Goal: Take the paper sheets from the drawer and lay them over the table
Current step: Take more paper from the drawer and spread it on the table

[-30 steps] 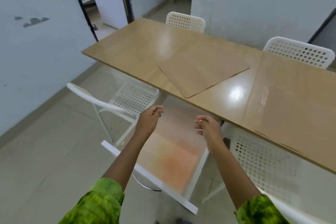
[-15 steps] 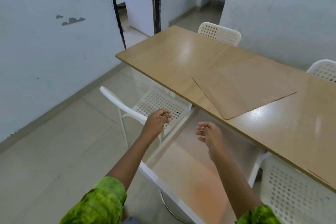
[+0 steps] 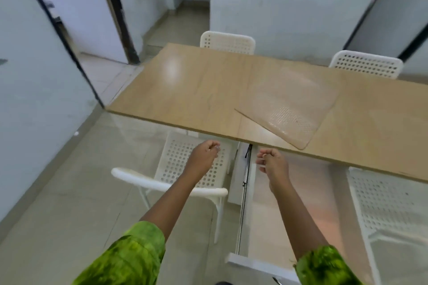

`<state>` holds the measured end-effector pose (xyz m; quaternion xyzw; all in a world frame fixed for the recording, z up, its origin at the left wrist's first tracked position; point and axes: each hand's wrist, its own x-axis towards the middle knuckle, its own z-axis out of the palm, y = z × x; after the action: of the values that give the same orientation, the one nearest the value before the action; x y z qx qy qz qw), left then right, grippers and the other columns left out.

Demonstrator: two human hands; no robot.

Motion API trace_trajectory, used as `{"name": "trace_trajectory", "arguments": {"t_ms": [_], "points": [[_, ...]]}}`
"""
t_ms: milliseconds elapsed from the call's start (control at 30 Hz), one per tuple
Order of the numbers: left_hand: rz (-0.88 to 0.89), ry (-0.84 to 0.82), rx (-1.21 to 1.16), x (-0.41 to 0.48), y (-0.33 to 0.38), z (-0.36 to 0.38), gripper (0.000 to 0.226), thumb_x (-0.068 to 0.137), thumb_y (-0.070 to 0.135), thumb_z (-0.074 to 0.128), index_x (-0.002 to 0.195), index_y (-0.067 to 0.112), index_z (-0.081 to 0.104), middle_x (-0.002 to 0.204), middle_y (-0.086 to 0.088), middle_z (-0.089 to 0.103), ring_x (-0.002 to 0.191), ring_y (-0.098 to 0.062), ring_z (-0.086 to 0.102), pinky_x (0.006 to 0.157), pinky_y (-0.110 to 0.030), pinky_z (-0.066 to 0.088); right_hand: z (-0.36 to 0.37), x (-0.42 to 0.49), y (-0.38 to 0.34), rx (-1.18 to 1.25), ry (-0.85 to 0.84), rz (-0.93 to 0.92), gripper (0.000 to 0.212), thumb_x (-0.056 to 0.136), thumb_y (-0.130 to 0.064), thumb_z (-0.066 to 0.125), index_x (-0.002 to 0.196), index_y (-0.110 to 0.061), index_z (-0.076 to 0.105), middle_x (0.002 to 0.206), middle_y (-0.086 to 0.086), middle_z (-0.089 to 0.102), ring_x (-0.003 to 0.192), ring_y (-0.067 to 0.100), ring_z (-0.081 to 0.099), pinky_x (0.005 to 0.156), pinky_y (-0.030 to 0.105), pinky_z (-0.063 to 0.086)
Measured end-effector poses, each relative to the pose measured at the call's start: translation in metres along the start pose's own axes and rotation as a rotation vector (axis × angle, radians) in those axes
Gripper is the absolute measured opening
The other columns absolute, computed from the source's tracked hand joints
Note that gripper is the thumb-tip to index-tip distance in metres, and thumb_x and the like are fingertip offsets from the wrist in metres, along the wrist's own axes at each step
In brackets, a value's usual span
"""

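Observation:
My left hand (image 3: 203,157) and my right hand (image 3: 273,164) are both pinched shut just below the near edge of the wooden table (image 3: 196,90). Between them hangs a clear, almost see-through paper sheet (image 3: 238,164); its outline is hard to make out. Below my right arm a white drawer (image 3: 254,265) stands pulled out from under the table, with a hazy orange-tinted surface inside. Another clear, dimpled sheet (image 3: 289,104) lies flat on the table, with one corner at the near edge.
A white perforated chair (image 3: 190,169) stands under my left hand, and another (image 3: 389,210) right of the drawer. Two more chairs (image 3: 228,40) (image 3: 366,65) stand behind the table. A doorway (image 3: 76,37) opens at the left wall.
My view has swung left and squared up to the table. Both hands, still pinched, have risen from over the drawer to just under the table's edge.

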<state>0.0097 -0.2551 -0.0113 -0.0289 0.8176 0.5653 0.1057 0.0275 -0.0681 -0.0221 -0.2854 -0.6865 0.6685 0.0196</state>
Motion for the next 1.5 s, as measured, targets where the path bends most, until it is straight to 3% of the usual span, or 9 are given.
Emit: {"name": "trace_trajectory", "arguments": {"t_ms": [133, 333, 600, 733, 867, 1133, 1267, 1367, 1500], "points": [[0.021, -0.101, -0.012, 0.037, 0.014, -0.004, 0.020, 0.096, 0.020, 0.043, 0.106, 0.015, 0.060, 0.111, -0.007, 0.064, 0.091, -0.015, 0.060, 0.075, -0.032, 0.047, -0.001, 0.031, -0.004, -0.172, 0.071, -0.043, 0.022, 0.087, -0.005, 0.043, 0.078, -0.019, 0.057, 0.088, 0.007, 0.059, 0.077, 0.020, 0.051, 0.061, 0.026, 0.039], [-0.056, -0.248, -0.066, 0.095, 0.037, 0.009, 0.028, 0.096, 0.019, 0.044, 0.119, 0.008, 0.056, 0.120, -0.008, 0.060, 0.097, -0.018, 0.058, 0.072, -0.028, 0.046, -0.009, 0.098, -0.026, -0.708, 0.061, -0.163, 0.033, 0.086, -0.010, 0.049, 0.118, -0.009, 0.060, 0.124, 0.010, 0.060, 0.107, 0.026, 0.056, 0.078, 0.025, 0.037], [-0.283, -0.323, -0.273, 0.163, 0.047, 0.022, 0.019, 0.095, 0.016, 0.049, 0.112, 0.011, 0.052, 0.117, -0.007, 0.054, 0.103, -0.020, 0.053, 0.075, -0.030, 0.048, 0.000, 0.155, -0.035, -1.111, -0.026, -0.141, 0.032, 0.092, -0.008, 0.039, 0.118, -0.003, 0.057, 0.121, 0.018, 0.059, 0.112, 0.032, 0.054, 0.085, 0.033, 0.043], [-0.297, -0.339, -0.134, 0.195, 0.051, 0.035, 0.038, 0.094, 0.009, 0.045, 0.132, 0.008, 0.042, 0.118, -0.003, 0.044, 0.110, -0.018, 0.041, 0.093, -0.036, 0.038, 0.003, 0.170, -0.024, -1.292, 0.007, -0.163, 0.027, 0.090, -0.010, 0.037, 0.108, -0.004, 0.057, 0.112, 0.016, 0.064, 0.099, 0.032, 0.060, 0.069, 0.029, 0.036], [-0.302, -0.361, -0.015, 0.227, 0.053, 0.045, 0.055, 0.088, 0.001, 0.044, 0.141, 0.006, 0.030, 0.137, -0.010, 0.040, 0.113, -0.023, 0.040, 0.092, -0.032, 0.033, 0.009, 0.174, -0.024, -1.485, 0.006, -0.184, 0.028, 0.092, -0.019, 0.042, 0.111, -0.004, 0.055, 0.114, 0.014, 0.062, 0.102, 0.032, 0.060, 0.078, 0.033, 0.045], [-0.316, -0.198, -0.138, 0.256, 0.047, 0.065, 0.033, 0.079, 0.005, 0.046, 0.110, 0.014, 0.055, 0.130, -0.009, 0.048, 0.115, -0.028, 0.047, 0.096, -0.041, 0.045, 0.012, 0.182, -0.024, -1.596, 0.013, -0.261, 0.038, 0.095, -0.038, 0.040, 0.110, -0.005, 0.053, 0.108, 0.014, 0.066, 0.097, 0.031, 0.063, 0.067, 0.032, 0.039], [-0.289, -0.199, -0.452, 0.249, 0.062, 0.066, 0.019, 0.086, -0.002, 0.046, 0.099, 0.009, 0.055, 0.108, -0.008, 0.059, 0.089, -0.015, 0.057, 0.072, -0.024, 0.055, 0.016, 0.183, -0.027, -1.614, 0.044, -0.288, 0.047, 0.093, -0.049, 0.041, 0.111, -0.007, 0.053, 0.103, 0.014, 0.068, 0.094, 0.032, 0.065, 0.065, 0.032, 0.039], [-0.300, -0.247, -0.621, 0.249, 0.074, 0.066, 0.019, 0.087, -0.005, 0.046, 0.092, 0.011, 0.055, 0.113, -0.011, 0.057, 0.103, -0.022, 0.055, 0.100, -0.035, 0.044, 0.017, 0.183, -0.030, -1.615, 0.053, -0.296, 0.046, 0.093, -0.047, 0.041, 0.112, -0.007, 0.054, 0.104, 0.015, 0.069, 0.096, 0.033, 0.065, 0.073, 0.033, 0.046], [-0.350, -0.280, -0.740, 0.252, 0.079, 0.069, 0.026, 0.084, -0.012, 0.046, 0.091, 0.011, 0.054, 0.104, -0.007, 0.055, 0.100, -0.022, 0.056, 0.100, -0.034, 0.041, 0.018, 0.183, -0.031, -1.589, 0.101, -0.313, 0.051, 0.092, -0.052, 0.040, 0.109, -0.007, 0.057, 0.100, 0.015, 0.070, 0.092, 0.032, 0.066, 0.066, 0.031, 0.040]]}}
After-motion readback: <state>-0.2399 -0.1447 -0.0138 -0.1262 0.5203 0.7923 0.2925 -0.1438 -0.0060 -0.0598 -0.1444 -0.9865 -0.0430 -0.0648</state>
